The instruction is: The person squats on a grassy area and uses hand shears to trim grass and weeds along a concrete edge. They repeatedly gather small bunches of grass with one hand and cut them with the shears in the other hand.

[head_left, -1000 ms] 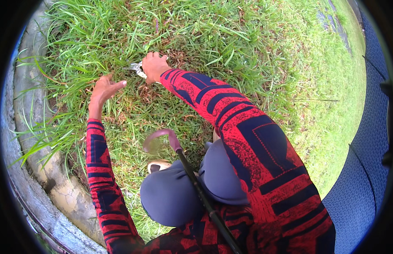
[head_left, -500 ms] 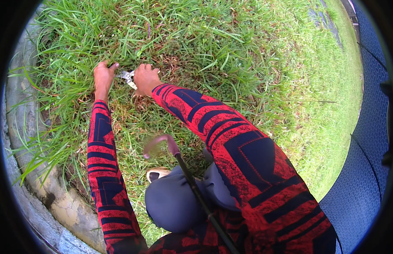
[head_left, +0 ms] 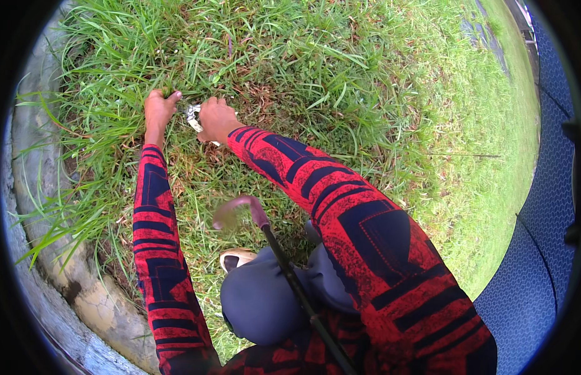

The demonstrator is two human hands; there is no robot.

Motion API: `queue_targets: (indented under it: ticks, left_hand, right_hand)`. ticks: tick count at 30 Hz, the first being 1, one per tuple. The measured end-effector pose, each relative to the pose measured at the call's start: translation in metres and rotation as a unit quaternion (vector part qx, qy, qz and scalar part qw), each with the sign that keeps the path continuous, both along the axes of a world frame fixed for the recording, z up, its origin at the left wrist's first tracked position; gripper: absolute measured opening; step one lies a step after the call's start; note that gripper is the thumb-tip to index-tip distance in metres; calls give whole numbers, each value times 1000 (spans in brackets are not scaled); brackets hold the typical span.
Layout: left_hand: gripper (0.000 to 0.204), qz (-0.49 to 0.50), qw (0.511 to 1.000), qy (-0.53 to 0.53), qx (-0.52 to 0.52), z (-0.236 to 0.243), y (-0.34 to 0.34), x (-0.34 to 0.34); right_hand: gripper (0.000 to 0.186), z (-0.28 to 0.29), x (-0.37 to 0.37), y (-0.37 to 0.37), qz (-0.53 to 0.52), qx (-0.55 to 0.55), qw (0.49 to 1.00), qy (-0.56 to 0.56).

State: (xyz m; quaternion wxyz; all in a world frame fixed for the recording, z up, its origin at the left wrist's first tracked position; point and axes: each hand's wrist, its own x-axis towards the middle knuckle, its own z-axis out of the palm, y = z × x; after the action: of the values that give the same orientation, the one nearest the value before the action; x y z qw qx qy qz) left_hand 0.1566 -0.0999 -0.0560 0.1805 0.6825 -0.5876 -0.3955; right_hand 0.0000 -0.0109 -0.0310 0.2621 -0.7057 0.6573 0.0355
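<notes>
On the lawn, nearer to its left edge along the concrete kerb, the right hand is curled around the handles of the white pruner. The pruner points toward the left hand, just beside its thumb. This hand is among grass blades; its fingertips are partly hidden, so I cannot tell whether they pinch some.

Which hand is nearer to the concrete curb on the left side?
The left. The left hand is at the grass, to the right of the concrete curb; the right hand is farther right, holding the shears.
</notes>
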Motion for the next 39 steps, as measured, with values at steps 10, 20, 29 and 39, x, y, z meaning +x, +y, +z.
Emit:
queue_targets:
  ticks: [10, 20, 29, 39]
  left_hand:
    - [28, -8, 992, 129, 14, 8, 7, 18]
    - [28, -306, 936, -159, -76, 0, 68, 15]
    - [45, -427, 797, -213, 370, 88, 135, 4]
    - [66, -313, 896, -284, 134, 89, 106, -59]
  right_hand:
    - [65, -1, -36, -1, 56, 7, 998, 33]
    - [76, 12, -90, 7, 185, -16, 970, 156]
    - [90, 57, -175, -2, 151, 85, 971, 167]
    - [92, 43, -142, -19, 101, 97, 977, 160]
